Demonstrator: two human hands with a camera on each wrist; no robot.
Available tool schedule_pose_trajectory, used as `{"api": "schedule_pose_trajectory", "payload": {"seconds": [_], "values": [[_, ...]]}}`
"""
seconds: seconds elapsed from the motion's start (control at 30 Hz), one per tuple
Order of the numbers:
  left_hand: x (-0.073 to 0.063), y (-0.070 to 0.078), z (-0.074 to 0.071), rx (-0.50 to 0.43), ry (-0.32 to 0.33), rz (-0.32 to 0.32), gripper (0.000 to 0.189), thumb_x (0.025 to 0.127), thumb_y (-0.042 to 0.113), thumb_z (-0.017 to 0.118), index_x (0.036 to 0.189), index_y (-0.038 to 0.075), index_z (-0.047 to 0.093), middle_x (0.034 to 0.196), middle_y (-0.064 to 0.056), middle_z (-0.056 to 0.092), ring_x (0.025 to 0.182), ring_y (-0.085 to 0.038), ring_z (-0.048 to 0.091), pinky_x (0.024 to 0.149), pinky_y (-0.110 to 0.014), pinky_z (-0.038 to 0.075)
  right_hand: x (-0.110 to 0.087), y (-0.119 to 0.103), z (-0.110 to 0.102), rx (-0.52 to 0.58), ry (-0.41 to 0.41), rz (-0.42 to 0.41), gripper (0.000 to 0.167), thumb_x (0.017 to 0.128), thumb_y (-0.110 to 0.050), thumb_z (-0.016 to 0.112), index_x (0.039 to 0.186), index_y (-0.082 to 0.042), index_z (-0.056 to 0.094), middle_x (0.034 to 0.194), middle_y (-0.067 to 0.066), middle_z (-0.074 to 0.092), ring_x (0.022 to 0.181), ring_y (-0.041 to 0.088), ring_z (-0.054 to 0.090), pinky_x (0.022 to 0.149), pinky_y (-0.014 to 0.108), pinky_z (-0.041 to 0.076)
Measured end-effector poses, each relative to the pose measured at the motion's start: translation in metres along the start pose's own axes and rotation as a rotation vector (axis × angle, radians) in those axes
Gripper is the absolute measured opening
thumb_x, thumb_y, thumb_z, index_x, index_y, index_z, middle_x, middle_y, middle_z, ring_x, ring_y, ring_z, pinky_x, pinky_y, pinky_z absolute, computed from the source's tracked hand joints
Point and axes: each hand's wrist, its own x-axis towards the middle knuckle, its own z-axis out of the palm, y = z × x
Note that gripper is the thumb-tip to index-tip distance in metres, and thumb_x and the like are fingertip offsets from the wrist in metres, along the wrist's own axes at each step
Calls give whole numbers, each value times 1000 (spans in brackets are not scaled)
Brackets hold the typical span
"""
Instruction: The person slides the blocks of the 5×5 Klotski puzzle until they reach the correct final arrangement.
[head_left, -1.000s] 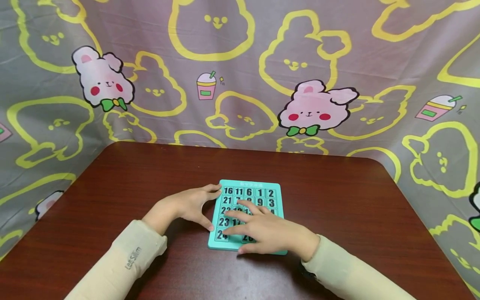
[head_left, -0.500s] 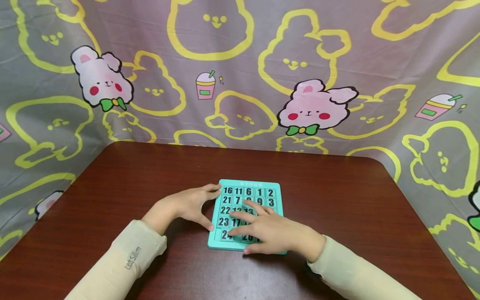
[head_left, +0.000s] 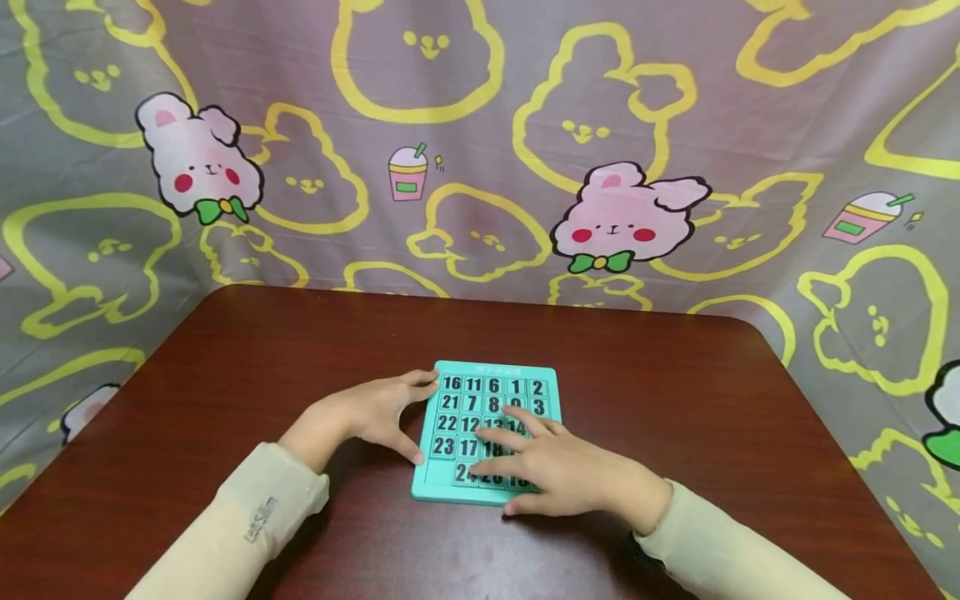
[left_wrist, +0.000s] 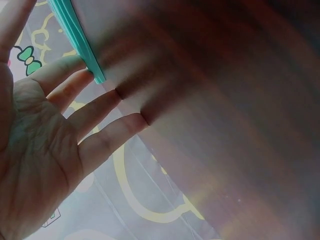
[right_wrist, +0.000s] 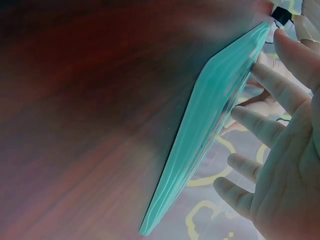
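Observation:
A turquoise sliding number puzzle (head_left: 498, 369) lies flat on the table, its square tiles carrying black numbers. My left hand (head_left: 367, 412) touches its left side, thumb near the lower corner and fingers near the upper one. In the left wrist view, the fingertips (left_wrist: 82, 61) meet the puzzle's edge (left_wrist: 75, 32). Spread over the lower right tiles is my right hand (head_left: 570, 471), one fingertip on the 24 tile (head_left: 461, 474). An empty slot shows left of that tile. The right wrist view has nearly straight fingers (right_wrist: 257, 125) above the puzzle's side (right_wrist: 200, 120). Several tiles are hidden under this hand.
The dark reddish-brown table (head_left: 300, 333) extends around the puzzle on every side. A grey-pink cloth (head_left: 480, 150) with yellow outlines and cartoon rabbits hangs behind and at both sides of the table.
The 24 tile has slid right from the bottom left corner, leaving the slot there bare. My right hand has moved right with it, while the left hand stays at the puzzle's edge.

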Motion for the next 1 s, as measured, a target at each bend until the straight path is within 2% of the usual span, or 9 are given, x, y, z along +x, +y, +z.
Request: {"api": "schedule_pose_trajectory", "payload": {"seconds": [0.17,0.4,0.73,1.0], "values": [[0,-1,0,-3,0,0,110,70,48,88,155,5,32,167,-7,19,149,-31,30,114,-50,37,1,0,-1,-10,9,7,56,95,-50,62,147,-37,48,161,-3,34,151,38,18,105,68,37],[0,-1,0,-10,-5,-1,110,70,49,87,155,6,32,167,-7,19,149,-32,29,115,-51,36,15,-3,-4,-12,4,7,59,95,-50,61,150,-33,45,163,-3,31,152,37,17,104,68,37],[1,-1,0,-10,-5,-10,110,70,50,87,155,8,32,167,-6,19,149,-31,29,114,-52,36,35,-5,-8,-42,-20,25,62,94,-53,60,151,-35,43,164,-5,28,153,35,15,108,67,35],[1,-2,0,-9,-5,-7,109,70,49,87,155,7,32,167,-7,18,149,-32,29,114,-52,36,43,-4,-8,-32,-56,41,63,94,-55,59,151,-36,42,165,-6,24,153,33,12,109,67,34]]}}
